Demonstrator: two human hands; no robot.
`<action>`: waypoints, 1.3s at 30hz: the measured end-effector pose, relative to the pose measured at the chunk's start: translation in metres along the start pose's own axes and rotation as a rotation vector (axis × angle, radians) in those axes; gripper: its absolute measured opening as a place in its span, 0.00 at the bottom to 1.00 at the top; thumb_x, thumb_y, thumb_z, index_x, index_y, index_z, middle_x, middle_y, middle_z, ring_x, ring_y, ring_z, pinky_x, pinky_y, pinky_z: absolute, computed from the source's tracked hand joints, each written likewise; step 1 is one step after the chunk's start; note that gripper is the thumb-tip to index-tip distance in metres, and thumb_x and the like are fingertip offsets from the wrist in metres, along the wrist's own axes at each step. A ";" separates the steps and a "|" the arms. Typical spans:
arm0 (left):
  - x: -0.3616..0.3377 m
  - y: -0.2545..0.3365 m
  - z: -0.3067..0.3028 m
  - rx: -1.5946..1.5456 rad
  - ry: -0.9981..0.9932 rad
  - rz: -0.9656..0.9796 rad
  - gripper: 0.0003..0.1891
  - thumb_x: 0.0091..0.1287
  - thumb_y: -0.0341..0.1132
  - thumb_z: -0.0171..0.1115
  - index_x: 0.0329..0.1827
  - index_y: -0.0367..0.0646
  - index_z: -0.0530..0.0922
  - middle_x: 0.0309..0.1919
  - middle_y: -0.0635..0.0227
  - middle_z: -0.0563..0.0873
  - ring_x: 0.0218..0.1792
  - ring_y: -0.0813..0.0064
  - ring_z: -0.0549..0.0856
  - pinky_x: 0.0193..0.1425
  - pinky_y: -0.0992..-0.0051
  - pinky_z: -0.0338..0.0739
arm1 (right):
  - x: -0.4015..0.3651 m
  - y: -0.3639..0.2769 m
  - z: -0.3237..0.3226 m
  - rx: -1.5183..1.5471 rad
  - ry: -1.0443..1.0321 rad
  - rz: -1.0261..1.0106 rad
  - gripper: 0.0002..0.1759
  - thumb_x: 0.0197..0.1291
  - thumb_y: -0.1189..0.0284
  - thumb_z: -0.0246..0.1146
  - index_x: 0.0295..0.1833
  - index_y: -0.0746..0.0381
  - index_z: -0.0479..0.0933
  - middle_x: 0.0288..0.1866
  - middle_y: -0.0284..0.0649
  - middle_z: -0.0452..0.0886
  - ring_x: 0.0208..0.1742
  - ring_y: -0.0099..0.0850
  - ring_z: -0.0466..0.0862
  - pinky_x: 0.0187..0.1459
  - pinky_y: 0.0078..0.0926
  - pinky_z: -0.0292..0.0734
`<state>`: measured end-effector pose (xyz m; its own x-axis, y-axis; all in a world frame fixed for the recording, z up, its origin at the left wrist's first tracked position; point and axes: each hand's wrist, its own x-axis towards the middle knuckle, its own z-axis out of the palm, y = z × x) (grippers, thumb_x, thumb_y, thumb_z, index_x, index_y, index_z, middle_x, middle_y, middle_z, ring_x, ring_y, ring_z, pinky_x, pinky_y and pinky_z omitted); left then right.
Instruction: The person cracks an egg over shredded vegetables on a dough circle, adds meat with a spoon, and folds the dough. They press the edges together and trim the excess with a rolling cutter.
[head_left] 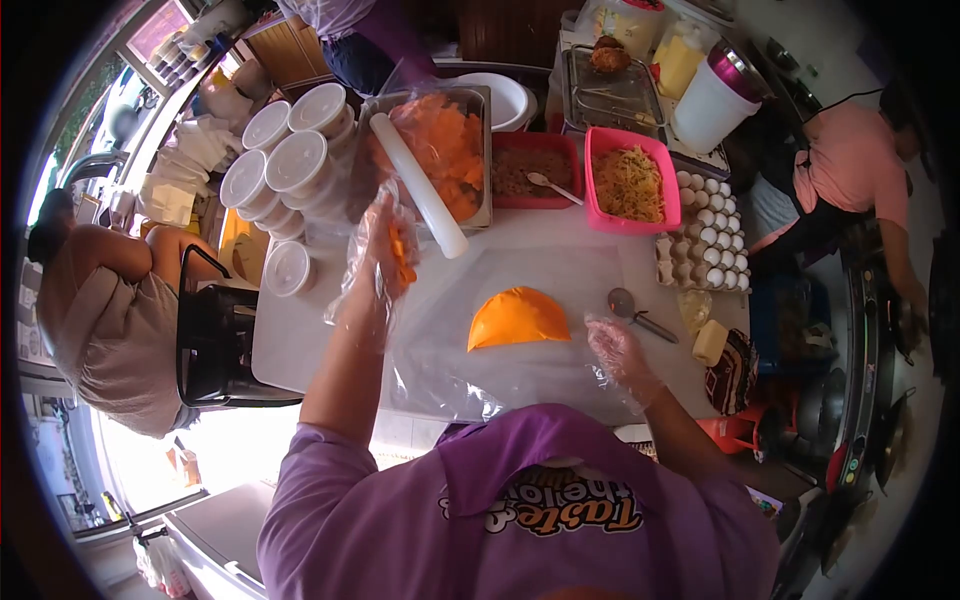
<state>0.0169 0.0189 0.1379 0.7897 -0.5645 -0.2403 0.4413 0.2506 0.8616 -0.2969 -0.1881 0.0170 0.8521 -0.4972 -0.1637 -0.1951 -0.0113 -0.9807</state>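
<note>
A half-moon of folded orange dough lies on a clear plastic sheet in front of me. My left hand, in a loose clear plastic glove, is closed around some orange dough scraps beside the white rolling pin. That pin rests across a metal tray heaped with orange dough pieces. My right hand, also gloved, is just right of the folded dough, apart from it, with its fingers extended. Close to it lies a pizza cutter.
Stacked lidded tubs stand at the left. Behind the dough are a red container of filling with a spoon, a pink tub of shredded filling and an egg tray. Other people are around the table.
</note>
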 end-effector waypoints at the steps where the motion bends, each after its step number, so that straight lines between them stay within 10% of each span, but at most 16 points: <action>1: 0.017 0.012 0.007 0.225 0.098 0.263 0.20 0.66 0.58 0.55 0.29 0.51 0.68 0.16 0.76 0.69 0.15 0.83 0.67 0.16 0.79 0.58 | -0.007 0.004 -0.007 0.028 0.020 0.081 0.13 0.63 0.79 0.59 0.53 0.64 0.74 0.50 0.36 0.74 0.51 0.24 0.77 0.54 0.21 0.73; 6: 0.102 0.040 -0.007 0.880 0.243 0.230 0.30 0.69 0.59 0.48 0.43 0.33 0.77 0.31 0.53 0.82 0.29 0.67 0.82 0.32 0.69 0.74 | -0.034 0.040 -0.029 0.205 0.129 0.175 0.14 0.62 0.77 0.60 0.54 0.64 0.74 0.50 0.37 0.74 0.52 0.24 0.76 0.54 0.21 0.73; 10: 0.107 0.021 -0.004 1.102 0.084 0.187 0.29 0.71 0.50 0.49 0.64 0.33 0.68 0.53 0.48 0.80 0.57 0.54 0.77 0.62 0.57 0.65 | -0.046 0.033 -0.027 -0.188 0.069 0.147 0.14 0.63 0.74 0.60 0.54 0.64 0.74 0.49 0.39 0.75 0.53 0.25 0.77 0.53 0.22 0.74; 12: 0.098 0.001 -0.007 1.645 0.285 0.949 0.30 0.72 0.47 0.48 0.68 0.33 0.62 0.63 0.45 0.70 0.67 0.50 0.66 0.70 0.57 0.57 | -0.047 0.038 -0.026 -0.319 0.039 0.112 0.14 0.64 0.73 0.59 0.54 0.64 0.74 0.49 0.40 0.75 0.53 0.26 0.77 0.52 0.23 0.75; 15: 0.014 -0.016 0.031 1.302 0.246 1.022 0.29 0.72 0.41 0.49 0.71 0.34 0.57 0.69 0.46 0.61 0.72 0.49 0.58 0.74 0.57 0.50 | -0.044 0.045 -0.026 0.256 0.092 0.344 0.16 0.64 0.69 0.59 0.55 0.64 0.74 0.53 0.44 0.75 0.54 0.34 0.77 0.55 0.29 0.73; 17: -0.018 -0.054 0.023 0.926 -0.008 1.227 0.27 0.69 0.34 0.51 0.69 0.36 0.58 0.66 0.46 0.64 0.70 0.50 0.62 0.73 0.58 0.52 | -0.036 0.021 -0.030 -0.771 -0.168 -0.122 0.22 0.62 0.66 0.60 0.59 0.64 0.71 0.59 0.48 0.73 0.56 0.43 0.75 0.59 0.34 0.70; 18: -0.041 -0.082 0.011 1.193 0.091 1.276 0.26 0.63 0.34 0.58 0.63 0.36 0.64 0.58 0.47 0.73 0.61 0.48 0.72 0.65 0.56 0.66 | -0.031 0.013 -0.027 -0.769 -0.166 -0.121 0.22 0.62 0.66 0.60 0.59 0.64 0.71 0.59 0.48 0.73 0.56 0.43 0.75 0.59 0.34 0.70; 21: -0.089 -0.146 0.009 0.999 -0.274 1.098 0.33 0.56 0.29 0.62 0.66 0.43 0.61 0.60 0.47 0.69 0.58 0.48 0.74 0.62 0.56 0.70 | -0.017 0.001 -0.009 -0.746 -0.109 -0.251 0.27 0.59 0.65 0.61 0.63 0.63 0.67 0.62 0.48 0.72 0.58 0.47 0.73 0.62 0.37 0.67; 25: -0.135 -0.183 -0.031 1.261 -0.189 0.828 0.32 0.48 0.26 0.63 0.60 0.43 0.66 0.56 0.50 0.71 0.54 0.47 0.76 0.59 0.57 0.71 | -0.009 0.011 -0.006 -0.763 -0.018 -0.277 0.29 0.58 0.67 0.62 0.65 0.62 0.65 0.60 0.49 0.73 0.59 0.47 0.73 0.62 0.38 0.67; 28: -0.124 -0.180 -0.086 1.372 -0.551 0.649 0.12 0.41 0.22 0.59 0.31 0.42 0.71 0.36 0.57 0.79 0.41 0.54 0.78 0.44 0.57 0.72 | -0.015 0.037 -0.012 -0.754 -0.066 -0.256 0.28 0.58 0.69 0.62 0.64 0.62 0.66 0.60 0.51 0.73 0.59 0.47 0.73 0.61 0.39 0.68; 39: -0.086 -0.143 -0.129 1.786 -0.454 0.652 0.21 0.60 0.34 0.55 0.58 0.40 0.75 0.58 0.50 0.76 0.60 0.50 0.73 0.64 0.53 0.63 | -0.025 0.063 -0.009 -0.762 0.080 -0.438 0.23 0.58 0.73 0.60 0.60 0.64 0.70 0.57 0.51 0.75 0.56 0.50 0.75 0.58 0.43 0.71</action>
<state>-0.0590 0.1327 -0.0219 0.3478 -0.9307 0.1130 -0.9227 -0.3185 0.2170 -0.3350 -0.1839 -0.0393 0.8952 -0.3714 0.2465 -0.1539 -0.7764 -0.6112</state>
